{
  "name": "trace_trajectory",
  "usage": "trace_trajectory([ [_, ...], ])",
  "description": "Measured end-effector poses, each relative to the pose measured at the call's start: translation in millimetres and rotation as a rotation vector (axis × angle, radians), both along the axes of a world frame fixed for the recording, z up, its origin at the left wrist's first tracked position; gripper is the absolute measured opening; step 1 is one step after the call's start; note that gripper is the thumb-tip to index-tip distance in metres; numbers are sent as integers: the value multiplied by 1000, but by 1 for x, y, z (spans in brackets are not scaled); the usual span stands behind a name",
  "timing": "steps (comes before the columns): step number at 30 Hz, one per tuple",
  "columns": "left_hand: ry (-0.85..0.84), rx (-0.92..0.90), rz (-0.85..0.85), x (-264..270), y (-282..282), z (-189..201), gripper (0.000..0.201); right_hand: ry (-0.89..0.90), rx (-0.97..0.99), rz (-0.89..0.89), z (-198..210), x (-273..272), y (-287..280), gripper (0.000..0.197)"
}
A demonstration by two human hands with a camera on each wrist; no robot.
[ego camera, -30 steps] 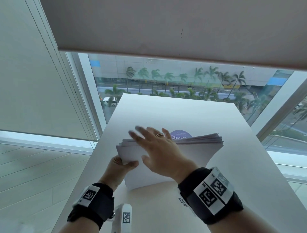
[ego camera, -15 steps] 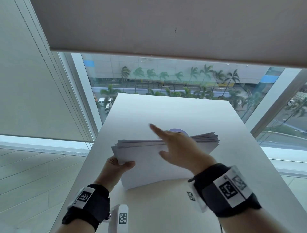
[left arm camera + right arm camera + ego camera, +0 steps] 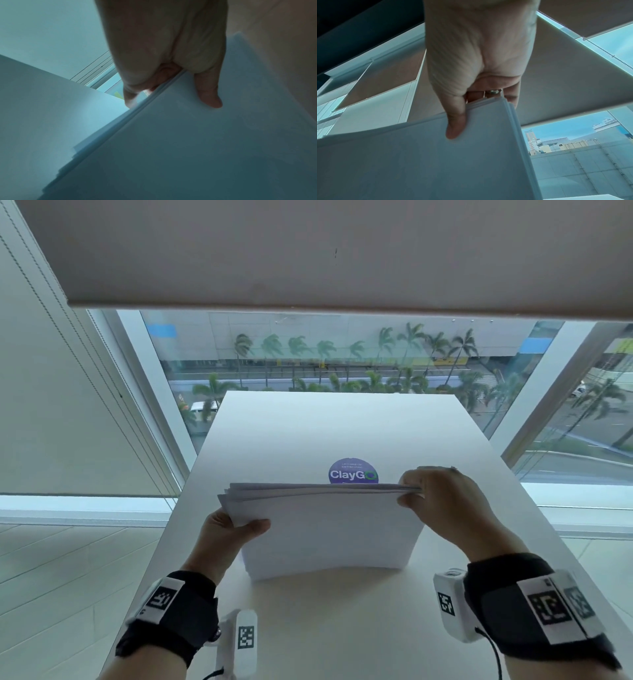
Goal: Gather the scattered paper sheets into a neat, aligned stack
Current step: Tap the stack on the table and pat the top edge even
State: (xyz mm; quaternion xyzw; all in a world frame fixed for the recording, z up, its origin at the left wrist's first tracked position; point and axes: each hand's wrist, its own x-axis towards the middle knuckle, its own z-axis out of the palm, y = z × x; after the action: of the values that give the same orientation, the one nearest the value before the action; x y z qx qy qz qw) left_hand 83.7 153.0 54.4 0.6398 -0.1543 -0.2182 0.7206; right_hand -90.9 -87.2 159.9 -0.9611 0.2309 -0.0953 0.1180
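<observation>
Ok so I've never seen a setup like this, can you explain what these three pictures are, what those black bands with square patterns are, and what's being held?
There is no machine here: a person works with bare hands. The black wristbands carry printed square markers and small cameras. One picture comes from a head camera looking down; the other two look along each wrist at the fingers. On the white table lies a round purple ClayGo sticker. The paper stack stands upright on its lower edge. The left hand pinches one upper corner, thumb in front; the right hand has its grip on the other. The sheet edges on the left are still fanned, not aligned.
</observation>
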Motion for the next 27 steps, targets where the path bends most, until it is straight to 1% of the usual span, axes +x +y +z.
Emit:
trace_trajectory([
  [3, -8, -12, 14, 3, -1, 1, 29, -3, 65, -4, -5, -6, -1, 5],
  [5, -65, 13, 3, 3, -1, 4, 26, 16, 117, -14, -9, -9, -4, 5],
  [7, -104, 37, 9, 2, -3, 6, 28, 19, 123, -25, -11, -10, -7, 3],
  [9, -107, 51, 34, 2, -6, 6, 32, -11, 97, -31, -12, -9, -9, 7],
  [12, -107, 49, 65, 1, -8, 6, 26, -49, 41, -7, -11, -7, -10, 9],
  [14, -107, 45, 87, -1, -10, 4, 25, -76, 3, 13, -11, -6, -8, 9],
  [20, -95, -16, 229, -10, -12, 1, 23, -195, -83, 39, -10, -5, -1, 11],
  [23, -94, -23, 267, -13, -13, 1, 23, -157, -40, 35, -6, -5, 2, 10],
  [27, -88, 0, 190, -11, -11, 5, 24, -83, 21, 37, -6, -6, 6, 27],
])
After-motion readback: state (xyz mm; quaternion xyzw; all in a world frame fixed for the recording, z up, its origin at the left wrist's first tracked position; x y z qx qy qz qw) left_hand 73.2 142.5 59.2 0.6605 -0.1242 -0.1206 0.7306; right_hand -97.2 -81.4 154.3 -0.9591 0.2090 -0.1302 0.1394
